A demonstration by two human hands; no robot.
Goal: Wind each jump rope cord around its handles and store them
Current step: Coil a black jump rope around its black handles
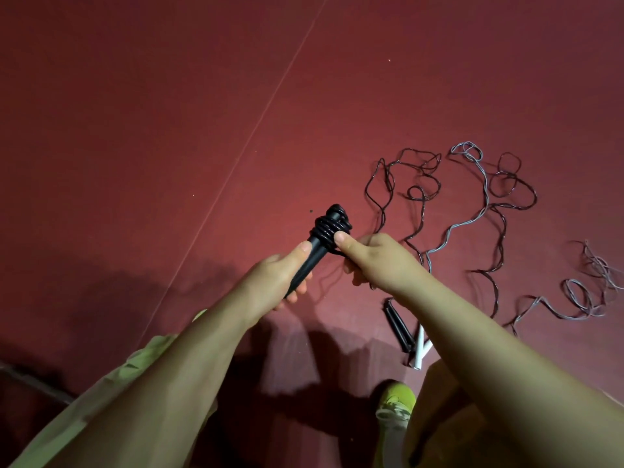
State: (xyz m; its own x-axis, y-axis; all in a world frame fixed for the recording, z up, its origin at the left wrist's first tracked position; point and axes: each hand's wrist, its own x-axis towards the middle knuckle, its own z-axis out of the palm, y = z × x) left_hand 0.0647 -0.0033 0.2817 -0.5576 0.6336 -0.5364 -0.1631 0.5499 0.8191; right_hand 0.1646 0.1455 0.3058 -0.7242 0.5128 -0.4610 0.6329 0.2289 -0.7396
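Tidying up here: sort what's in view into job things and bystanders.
Job: black handles with wound cord, left hand, right hand, loose cords, floor handles.
Bystanders: green shoe, red floor.

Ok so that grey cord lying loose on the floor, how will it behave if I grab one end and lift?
The grey cord lies in wavy bends and small loops, so it is probably floppy and springy and will trail behind. It crosses the dark cord in several places, so it may snag or drag that along. It looks thin and likely light.
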